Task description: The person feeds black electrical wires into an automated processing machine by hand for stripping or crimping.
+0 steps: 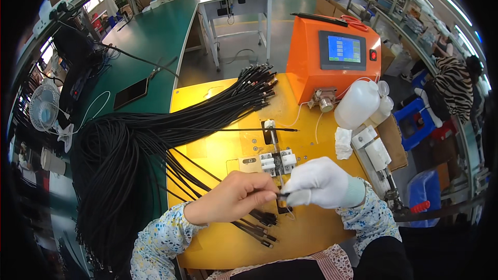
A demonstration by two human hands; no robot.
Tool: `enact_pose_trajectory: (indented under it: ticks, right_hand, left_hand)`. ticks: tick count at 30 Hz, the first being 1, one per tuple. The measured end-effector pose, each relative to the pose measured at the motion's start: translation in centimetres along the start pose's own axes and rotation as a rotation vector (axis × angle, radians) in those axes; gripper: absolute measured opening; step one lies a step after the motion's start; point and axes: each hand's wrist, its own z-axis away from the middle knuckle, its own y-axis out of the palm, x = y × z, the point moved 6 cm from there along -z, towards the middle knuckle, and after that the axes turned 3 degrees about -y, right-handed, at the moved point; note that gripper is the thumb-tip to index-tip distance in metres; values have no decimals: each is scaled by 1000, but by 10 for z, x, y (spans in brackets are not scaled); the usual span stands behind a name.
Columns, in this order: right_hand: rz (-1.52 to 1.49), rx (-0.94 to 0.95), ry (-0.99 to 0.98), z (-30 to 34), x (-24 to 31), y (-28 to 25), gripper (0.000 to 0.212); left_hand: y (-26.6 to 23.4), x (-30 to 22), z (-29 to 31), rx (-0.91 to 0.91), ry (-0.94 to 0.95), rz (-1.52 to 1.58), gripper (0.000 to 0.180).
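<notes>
My bare left hand is closed in a pinch on a black cable, near its end. Against it, my right hand, in a white glove, has its fingers closed on the same cable end; the tip is mostly hidden between them. Just beyond my hands stands a small fixture with white blocks on a yellow work plate. Another single black cable lies across the fixture's far end. Below my left hand, several loose cable ends with plugs rest on the plate.
A thick bundle of black cables spreads over the left side and hangs down. At the back right sits an orange machine with a screen. White bottles stand beside it. A phone lies on the green table. A person sits far right.
</notes>
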Motion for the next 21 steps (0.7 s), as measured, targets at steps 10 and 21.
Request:
enact_pose_trajectory:
  ticks: [10,21]
  right_hand:
    - [165,-198,-39,-6,-16,7,27]
    - [210,-226,-63,-6,-14,9,31]
  left_hand:
    - [13,47,1,-73,-201,375,16]
    - [18,46,-1,-48,-226,296,17]
